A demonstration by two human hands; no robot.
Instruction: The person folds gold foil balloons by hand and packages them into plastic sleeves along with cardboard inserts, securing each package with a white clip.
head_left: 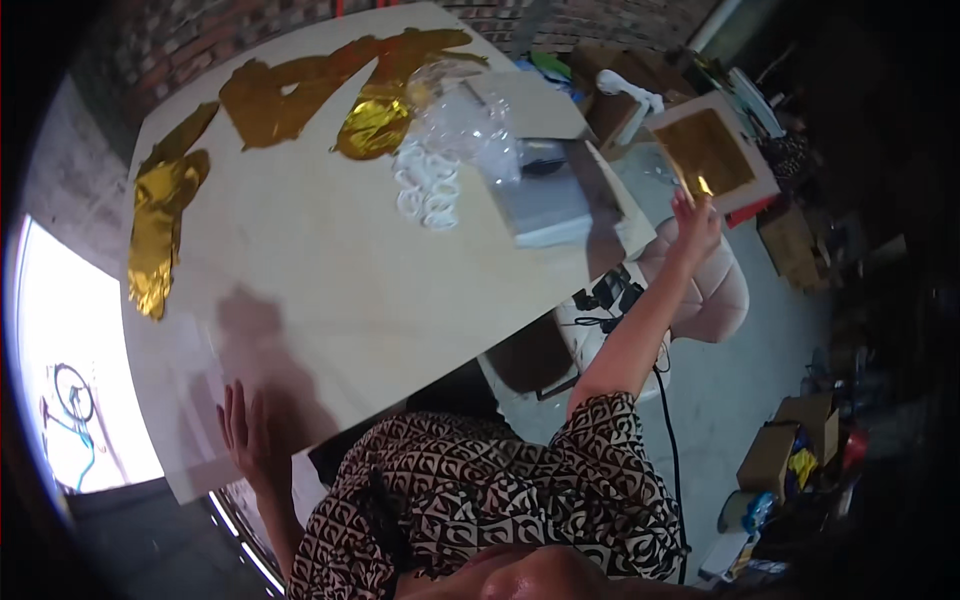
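Observation:
My right hand [697, 225] is raised past the table's right edge, its fingers closed on the near edge of a flat white-bordered packet with a shiny gold panel [708, 158]. On the near left edge of the pale wooden table [400, 300], my left hand [245, 432] rests with its fingers stretched out and holds nothing. Flat gold foil pieces [160, 225], which look like uninflated balloons, lie along the table's left and far sides. A crumpled gold foil piece [372, 128] sits beside clear plastic bags [465, 120] and a cluster of white rings [428, 188].
A stack of clear plastic packets [548, 210] stands near the table's right edge. Beyond that edge are a padded beige chair [710, 290], a black cable [670, 420] and a cardboard box [790, 440] on the floor. A brick wall [200, 45] runs behind the table.

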